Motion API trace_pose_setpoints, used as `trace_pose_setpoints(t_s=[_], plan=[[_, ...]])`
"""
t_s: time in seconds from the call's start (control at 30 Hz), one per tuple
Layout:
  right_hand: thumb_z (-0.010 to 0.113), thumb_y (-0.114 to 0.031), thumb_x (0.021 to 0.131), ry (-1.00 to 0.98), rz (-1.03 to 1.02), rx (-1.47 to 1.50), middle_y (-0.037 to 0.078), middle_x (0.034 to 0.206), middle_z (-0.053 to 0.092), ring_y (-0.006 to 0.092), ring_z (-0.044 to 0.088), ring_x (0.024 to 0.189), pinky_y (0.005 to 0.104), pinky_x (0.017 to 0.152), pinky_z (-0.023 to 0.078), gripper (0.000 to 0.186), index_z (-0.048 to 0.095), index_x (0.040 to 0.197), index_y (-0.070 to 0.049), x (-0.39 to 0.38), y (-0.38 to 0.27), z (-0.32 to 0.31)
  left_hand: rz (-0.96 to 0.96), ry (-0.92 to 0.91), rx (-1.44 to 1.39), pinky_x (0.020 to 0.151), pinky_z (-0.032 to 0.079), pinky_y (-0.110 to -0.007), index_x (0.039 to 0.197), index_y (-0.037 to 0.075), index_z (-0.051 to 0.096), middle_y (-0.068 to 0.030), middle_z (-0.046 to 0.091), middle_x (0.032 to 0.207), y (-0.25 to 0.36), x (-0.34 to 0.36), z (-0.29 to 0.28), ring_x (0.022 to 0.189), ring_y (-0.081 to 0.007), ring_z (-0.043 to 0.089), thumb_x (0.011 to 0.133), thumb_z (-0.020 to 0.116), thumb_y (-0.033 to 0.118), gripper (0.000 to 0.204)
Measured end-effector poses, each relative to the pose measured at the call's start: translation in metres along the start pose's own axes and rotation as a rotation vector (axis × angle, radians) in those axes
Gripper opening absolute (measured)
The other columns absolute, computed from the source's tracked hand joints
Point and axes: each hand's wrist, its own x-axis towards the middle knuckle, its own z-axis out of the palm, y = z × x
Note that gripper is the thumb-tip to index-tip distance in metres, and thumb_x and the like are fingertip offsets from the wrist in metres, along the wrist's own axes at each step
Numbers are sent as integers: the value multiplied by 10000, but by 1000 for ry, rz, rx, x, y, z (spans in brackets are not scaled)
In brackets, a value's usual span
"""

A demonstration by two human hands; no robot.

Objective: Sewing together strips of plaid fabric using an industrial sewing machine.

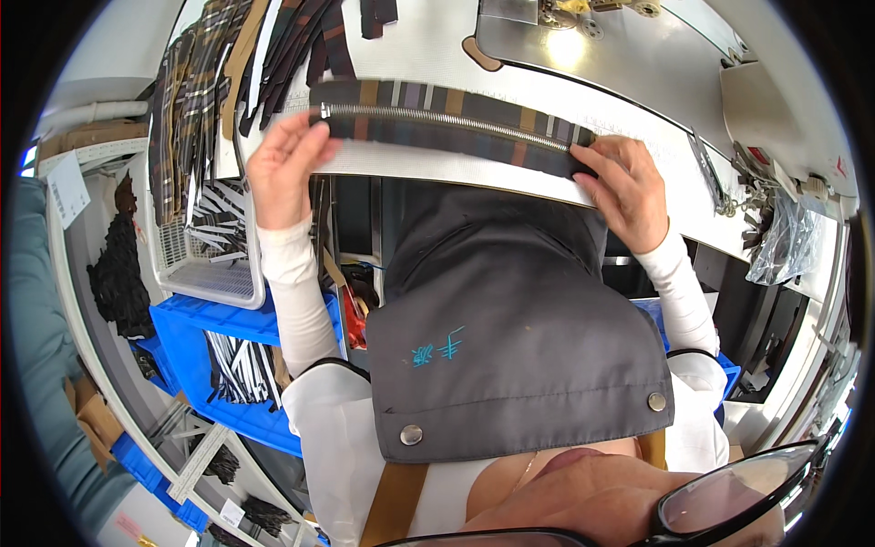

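A striped dark fabric strip with a metal zipper (pixel 447 119) is stretched between my two hands, just above the white worktable (pixel 401 164). My left hand (pixel 287 164) pinches its left end, thumb and fingers closed on the cloth by the zipper's end. At the other end, my right hand (pixel 627 187) grips the strip between thumb and fingers. The zipper teeth run lengthwise along the strip, sloping slightly down to the right. Brown, grey and white bands cross the dark cloth.
Plaid strips (pixel 187 109) and dark strips (pixel 301 46) lie at the table's left. A white plastic basket (pixel 210 278) and a blue crate (pixel 187 333) hold striped pieces. The sewing machine's metal bed (pixel 629 68) is at the back; scissors (pixel 706 169) lie right.
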Motion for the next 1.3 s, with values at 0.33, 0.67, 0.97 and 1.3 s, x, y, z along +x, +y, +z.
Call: trace_pose_setpoints(t_s=[0.33, 0.67, 0.97, 1.3], plan=[[718, 30, 636, 133, 10, 112, 61, 941, 615, 221, 572, 828, 323, 727, 445, 419, 635, 1040, -43, -32, -27, 14, 111, -238, -96, 680, 534, -202, 1213, -36, 503, -73, 645, 980, -5, 56, 84, 827, -106, 628, 818, 655, 12, 426], [716, 17, 666, 133, -36, 231, 54, 923, 634, 206, 579, 799, 300, 702, 450, 373, 640, 1028, -38, -28, -30, 21, 37, -363, -10, 738, 531, -237, 1252, -43, 466, -83, 635, 995, -16, 87, 106, 877, -129, 630, 845, 633, 33, 446], [755, -71, 671, 333, -283, 500, 51, 757, 604, 211, 589, 697, 350, 612, 462, 203, 631, 830, -48, -24, -31, -12, 48, -404, 0, 715, 533, -235, 1259, -65, 455, -100, 657, 978, -17, 94, 115, 824, -126, 637, 840, 643, 46, 473], [596, -368, 834, 1144, -820, 950, 1, 1109, 561, 154, 496, 1102, 267, 951, 409, 436, 560, 1181, -106, 1, -87, -53, 37, -401, 91, 676, 530, -228, 1213, -75, 513, -107, 666, 918, -5, 87, 123, 762, -130, 637, 817, 681, 74, 455]])
